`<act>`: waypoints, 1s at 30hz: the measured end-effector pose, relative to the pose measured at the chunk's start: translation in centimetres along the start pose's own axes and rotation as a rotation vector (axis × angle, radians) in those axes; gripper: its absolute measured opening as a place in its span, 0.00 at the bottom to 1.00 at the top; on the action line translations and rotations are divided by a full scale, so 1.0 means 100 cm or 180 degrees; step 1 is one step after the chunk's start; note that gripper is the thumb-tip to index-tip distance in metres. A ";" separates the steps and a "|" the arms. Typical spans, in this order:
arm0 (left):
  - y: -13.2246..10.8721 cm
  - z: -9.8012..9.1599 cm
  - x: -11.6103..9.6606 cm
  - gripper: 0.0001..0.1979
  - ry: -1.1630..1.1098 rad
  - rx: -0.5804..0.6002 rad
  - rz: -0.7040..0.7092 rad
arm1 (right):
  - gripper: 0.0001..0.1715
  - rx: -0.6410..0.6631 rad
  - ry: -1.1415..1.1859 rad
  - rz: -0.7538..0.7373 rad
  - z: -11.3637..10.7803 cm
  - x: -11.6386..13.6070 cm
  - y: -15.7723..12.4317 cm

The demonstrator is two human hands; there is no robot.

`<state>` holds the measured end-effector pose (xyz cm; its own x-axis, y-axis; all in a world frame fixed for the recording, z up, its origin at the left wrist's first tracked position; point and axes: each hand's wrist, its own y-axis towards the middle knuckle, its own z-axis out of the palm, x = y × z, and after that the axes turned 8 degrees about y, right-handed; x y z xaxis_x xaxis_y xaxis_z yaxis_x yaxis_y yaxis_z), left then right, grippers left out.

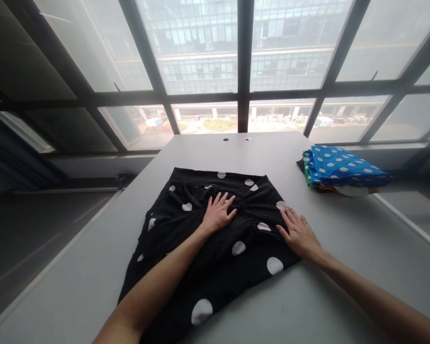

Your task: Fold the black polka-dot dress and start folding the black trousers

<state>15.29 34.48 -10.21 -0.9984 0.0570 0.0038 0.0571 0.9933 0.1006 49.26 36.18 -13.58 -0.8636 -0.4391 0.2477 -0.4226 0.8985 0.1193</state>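
Observation:
A black garment with large white polka dots (215, 267) lies spread on the white table, its gathered part wrinkled near the middle. Its exact kind is hard to tell; it may be a skirt or a dress. My left hand (218, 213) rests flat on the gathers with fingers spread. At the garment's right edge, my right hand (298, 234) lies with its fingers stretched out over the cloth, touching a white dot. Part of the cloth's near left side is hidden under my left forearm.
Folded cloths in a stack (344, 165), blue with white dots on top and green below, sit at the table's right edge. The white table (272, 148) has two cable holes at its far end. Large framed windows (200, 48) rise behind it.

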 end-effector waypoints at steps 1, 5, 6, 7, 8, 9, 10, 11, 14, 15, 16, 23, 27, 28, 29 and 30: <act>0.000 0.000 0.000 0.33 0.0000 0.0009 -0.0006 | 0.40 -0.0026 -0.0049 0.0117 0.000 -0.008 -0.005; 0.001 0.001 0.000 0.33 0.0027 0.0033 0.0001 | 0.39 -0.0113 -0.0096 0.0469 0.001 -0.030 -0.025; 0.001 0.001 0.000 0.33 0.0025 0.0034 0.0007 | 0.39 -0.0113 -0.0055 0.0539 -0.001 -0.032 -0.028; 0.001 0.001 0.000 0.33 0.0016 0.0033 0.0011 | 0.40 -0.0133 0.0006 0.0605 -0.004 -0.031 -0.029; 0.001 0.001 0.000 0.33 0.0002 0.0030 0.0015 | 0.40 -0.0185 0.0083 0.0646 -0.008 -0.029 -0.029; 0.002 0.001 0.000 0.33 -0.0013 0.0027 0.0019 | 0.41 -0.0262 0.0173 0.0639 -0.013 -0.024 -0.026; 0.002 0.001 0.000 0.33 -0.0028 0.0024 0.0025 | 0.41 -0.0344 0.0271 0.0569 -0.018 -0.018 -0.021; 0.002 0.001 0.001 0.33 -0.0042 0.0021 0.0036 | 0.41 -0.0411 0.0376 0.0434 -0.023 -0.009 -0.014; 0.002 0.002 0.001 0.34 -0.0082 0.0013 0.0074 | 0.37 -0.0358 0.0668 -0.0166 -0.033 0.026 0.021; 0.001 0.003 0.000 0.34 -0.0102 0.0002 0.0080 | 0.36 -0.0286 0.0736 -0.0349 -0.033 0.038 0.036; 0.001 0.003 0.000 0.34 -0.0128 -0.0013 0.0082 | 0.35 -0.0212 0.0788 -0.0511 -0.032 0.049 0.051; 0.001 -0.010 0.015 0.25 -0.0764 -0.0603 0.0114 | 0.36 0.0180 0.0846 -0.0713 0.001 0.078 0.117; 0.008 -0.017 0.055 0.26 -0.0554 -0.0664 -0.0340 | 0.40 0.0198 0.0700 -0.0551 0.016 0.073 0.116; 0.011 -0.016 0.067 0.26 -0.0461 -0.0399 -0.0441 | 0.40 0.0197 0.0656 -0.0523 0.017 0.072 0.115; 0.014 -0.014 0.080 0.26 -0.0382 -0.0121 -0.0496 | 0.41 0.0201 0.0619 -0.0503 0.018 0.072 0.114; 0.017 -0.012 0.092 0.27 -0.0316 0.0114 -0.0507 | 0.41 0.0216 0.0588 -0.0496 0.019 0.072 0.114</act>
<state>6.20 36.62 -8.81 -0.9898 -0.0934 -0.1078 -0.0999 0.9934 0.0565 37.68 43.21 -12.25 -0.7244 -0.5588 0.4037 -0.5695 0.8151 0.1064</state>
